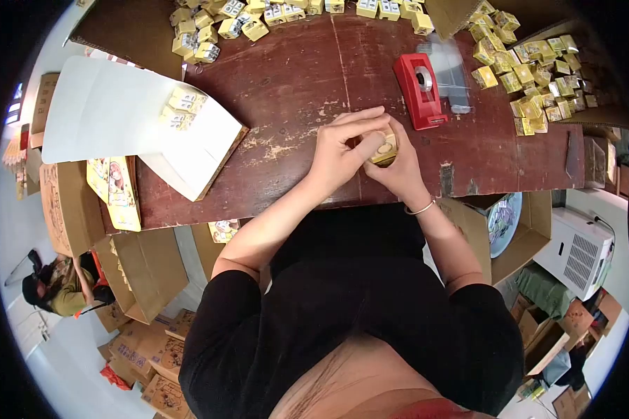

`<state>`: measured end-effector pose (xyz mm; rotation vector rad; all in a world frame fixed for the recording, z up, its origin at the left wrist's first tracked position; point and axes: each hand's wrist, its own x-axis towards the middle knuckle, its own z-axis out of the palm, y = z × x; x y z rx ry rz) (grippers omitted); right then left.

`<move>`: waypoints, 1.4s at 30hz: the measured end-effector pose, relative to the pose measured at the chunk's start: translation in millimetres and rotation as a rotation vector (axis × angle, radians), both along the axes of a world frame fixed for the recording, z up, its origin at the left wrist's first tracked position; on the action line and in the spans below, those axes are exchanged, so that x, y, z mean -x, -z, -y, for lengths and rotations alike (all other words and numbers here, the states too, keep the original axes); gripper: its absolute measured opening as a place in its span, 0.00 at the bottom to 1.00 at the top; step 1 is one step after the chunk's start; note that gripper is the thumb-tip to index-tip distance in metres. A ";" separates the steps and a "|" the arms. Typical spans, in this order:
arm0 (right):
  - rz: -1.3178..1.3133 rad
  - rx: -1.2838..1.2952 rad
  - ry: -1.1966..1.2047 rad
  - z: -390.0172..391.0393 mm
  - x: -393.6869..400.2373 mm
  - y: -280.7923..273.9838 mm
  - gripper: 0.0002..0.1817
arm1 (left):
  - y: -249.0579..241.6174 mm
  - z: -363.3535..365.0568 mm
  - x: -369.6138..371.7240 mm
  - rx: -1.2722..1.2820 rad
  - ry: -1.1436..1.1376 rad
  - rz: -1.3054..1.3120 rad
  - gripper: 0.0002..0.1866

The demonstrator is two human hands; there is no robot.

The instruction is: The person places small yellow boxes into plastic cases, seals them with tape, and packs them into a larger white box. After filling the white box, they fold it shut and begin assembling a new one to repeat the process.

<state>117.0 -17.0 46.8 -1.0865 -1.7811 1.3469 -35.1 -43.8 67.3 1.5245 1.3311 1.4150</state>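
A small yellow box (pixel 385 149) is held between both hands, just above the front part of the dark red table (pixel 286 174). My left hand (pixel 342 145) is closed on it from the left, its thumb lying over the top face. From the right, my right hand (pixel 404 171) curls its fingers and thumb round the box. Most of its sides are hidden by my fingers. A red tape dispenser (pixel 418 94) with a roll of clear tape stands just beyond my right hand.
Several small yellow boxes (pixel 255 28) lie along the table's far edge. More spill from a carton (pixel 531 77) at the right. An open white-lined box (pixel 196 153) with a few small boxes inside stands at the left. Another person (pixel 66 286) is at the far left.
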 end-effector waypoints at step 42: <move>0.025 -0.113 0.231 -105.6 -100.7 50.3 0.07 | 68.6 -46.5 -59.2 0.101 0.337 0.092 0.29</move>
